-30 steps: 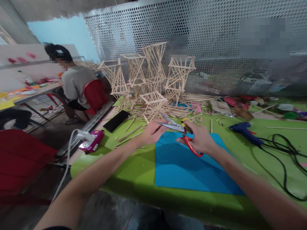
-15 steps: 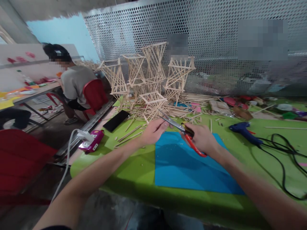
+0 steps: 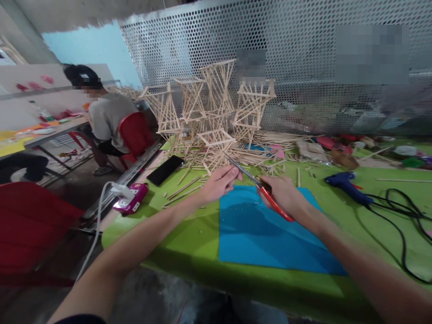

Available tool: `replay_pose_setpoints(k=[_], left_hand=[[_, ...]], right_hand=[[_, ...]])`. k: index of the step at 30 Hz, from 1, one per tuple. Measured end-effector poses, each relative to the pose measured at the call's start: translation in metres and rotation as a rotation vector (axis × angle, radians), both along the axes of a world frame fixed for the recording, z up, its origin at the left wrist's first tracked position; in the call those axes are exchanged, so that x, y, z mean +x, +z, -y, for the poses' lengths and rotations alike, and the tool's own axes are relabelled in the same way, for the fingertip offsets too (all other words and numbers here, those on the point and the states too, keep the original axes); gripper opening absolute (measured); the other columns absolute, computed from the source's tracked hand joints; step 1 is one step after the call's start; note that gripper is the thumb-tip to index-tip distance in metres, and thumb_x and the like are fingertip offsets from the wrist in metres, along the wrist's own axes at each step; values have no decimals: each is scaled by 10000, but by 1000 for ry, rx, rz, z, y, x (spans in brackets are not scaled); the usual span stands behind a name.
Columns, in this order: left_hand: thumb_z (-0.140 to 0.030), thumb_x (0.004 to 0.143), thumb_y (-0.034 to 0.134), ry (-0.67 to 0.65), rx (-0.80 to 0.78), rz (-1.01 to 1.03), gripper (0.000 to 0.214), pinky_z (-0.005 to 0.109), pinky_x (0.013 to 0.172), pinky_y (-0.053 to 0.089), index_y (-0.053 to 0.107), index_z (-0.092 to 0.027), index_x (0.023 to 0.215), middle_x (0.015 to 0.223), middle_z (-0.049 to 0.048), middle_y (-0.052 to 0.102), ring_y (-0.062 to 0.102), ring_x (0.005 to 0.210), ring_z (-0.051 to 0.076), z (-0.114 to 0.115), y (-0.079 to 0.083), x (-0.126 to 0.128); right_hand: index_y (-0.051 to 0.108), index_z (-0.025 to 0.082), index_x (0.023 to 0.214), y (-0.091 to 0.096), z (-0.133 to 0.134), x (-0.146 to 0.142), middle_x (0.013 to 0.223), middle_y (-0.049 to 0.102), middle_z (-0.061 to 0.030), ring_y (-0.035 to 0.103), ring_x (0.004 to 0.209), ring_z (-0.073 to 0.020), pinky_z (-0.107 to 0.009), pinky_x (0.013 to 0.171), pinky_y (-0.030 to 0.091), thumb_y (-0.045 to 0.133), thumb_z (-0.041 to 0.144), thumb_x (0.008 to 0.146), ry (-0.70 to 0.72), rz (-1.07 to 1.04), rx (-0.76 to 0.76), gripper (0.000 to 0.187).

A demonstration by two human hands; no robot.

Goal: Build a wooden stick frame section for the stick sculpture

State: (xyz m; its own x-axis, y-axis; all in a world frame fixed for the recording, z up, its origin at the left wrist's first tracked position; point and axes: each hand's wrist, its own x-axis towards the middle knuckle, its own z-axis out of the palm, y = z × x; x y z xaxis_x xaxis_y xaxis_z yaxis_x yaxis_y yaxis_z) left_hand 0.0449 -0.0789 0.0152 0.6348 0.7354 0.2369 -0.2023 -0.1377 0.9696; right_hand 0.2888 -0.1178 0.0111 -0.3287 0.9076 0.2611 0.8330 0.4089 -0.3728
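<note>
My right hand is wrapped around the red-handled scissors, whose metal blades point up and to the left. Those blades pass close beside the fingertips of my left hand. The left fingers are drawn together in a pinch, and whatever lies between them is too small or hidden to make out. Below both hands a blue sheet lies on the green table cover, with tiny pale bits on it. Just beyond my hands stands a low frame of thin wooden sticks, among many loose sticks.
Taller stick frames stand at the back before a perforated metal panel. A black phone and a purple power strip lie left. Right is a blue glue gun with a black cord. A seated person is farther left.
My right hand and the scissors have tilted slightly, and the yellow-black part at the handle shows less. The left fingers have shifted a little beside the blades. The whole view has moved slightly.
</note>
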Motion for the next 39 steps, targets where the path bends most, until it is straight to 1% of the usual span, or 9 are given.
replay_pose_setpoints(k=[5, 9, 15, 17, 19, 24, 27, 33, 39], left_hand=[[-636, 998, 596, -52, -96, 15, 455, 168, 357, 151, 547, -189, 928, 611, -109, 263, 175, 416, 44, 1, 0, -2], [-630, 1001, 595, -69, -120, 29, 447, 159, 345, 153, 541, -193, 926, 612, -112, 250, 154, 409, 42, 2, 1, -1], [-640, 1005, 576, -79, -116, 17, 449, 170, 342, 153, 526, -200, 929, 607, -114, 249, 147, 404, 47, 3, 4, 0], [-664, 1004, 559, -64, -41, -16, 476, 179, 360, 179, 529, -196, 922, 594, -114, 251, 167, 409, 51, 2, 4, -2], [-692, 1008, 526, -7, 114, -70, 514, 190, 390, 223, 546, -187, 908, 572, -105, 276, 229, 420, 60, 1, 3, -3], [-674, 1060, 405, 269, 576, -309, 583, 228, 504, 324, 612, -171, 851, 580, -28, 466, 425, 510, 100, 0, 1, -6], [-634, 1087, 353, 337, 659, -381, 602, 244, 535, 338, 650, -166, 852, 597, -12, 501, 454, 529, 112, 2, 2, -5], [-597, 1093, 384, 308, 621, -323, 560, 240, 513, 314, 656, -160, 870, 549, -32, 453, 422, 487, 102, 3, 0, -4], [-642, 1047, 488, 124, 360, -139, 519, 202, 460, 300, 606, -162, 888, 547, -72, 382, 364, 451, 70, 3, -3, -3]], right_hand=[[449, 248, 687, 10, 5, -3, 610, 620, -28, 477, 525, -173, -317, 590, 303, 547, 229, 791, 13, 18, -13, 144], [437, 248, 685, 18, 11, -5, 630, 639, -41, 503, 534, -179, -321, 588, 284, 518, 196, 806, 18, 40, -49, 155], [470, 241, 762, 14, 9, -1, 724, 679, -83, 544, 608, -209, -334, 619, 270, 501, 172, 840, -16, 136, 1, 108], [462, 240, 783, 13, 7, 1, 725, 665, -77, 524, 613, -206, -334, 617, 259, 512, 193, 867, -15, 126, 24, 108], [442, 243, 796, 13, 6, 1, 704, 632, -51, 493, 605, -194, -326, 610, 255, 558, 252, 893, -12, 76, 37, 151], [454, 241, 882, 14, 8, -6, 803, 634, -31, 500, 658, -184, -302, 621, 304, 684, 408, 889, 11, -41, 12, 284], [431, 248, 884, 13, 8, -9, 764, 595, -10, 483, 647, -182, -300, 605, 295, 685, 433, 896, 16, -90, -31, 315], [374, 263, 878, 3, 6, -7, 726, 559, -2, 440, 604, -184, -313, 595, 287, 592, 294, 913, 67, -102, -39, 223], [389, 258, 982, -18, -5, 6, 772, 602, -17, 500, 641, -208, -318, 642, 336, 559, 187, 867, 164, -67, 20, 217]])
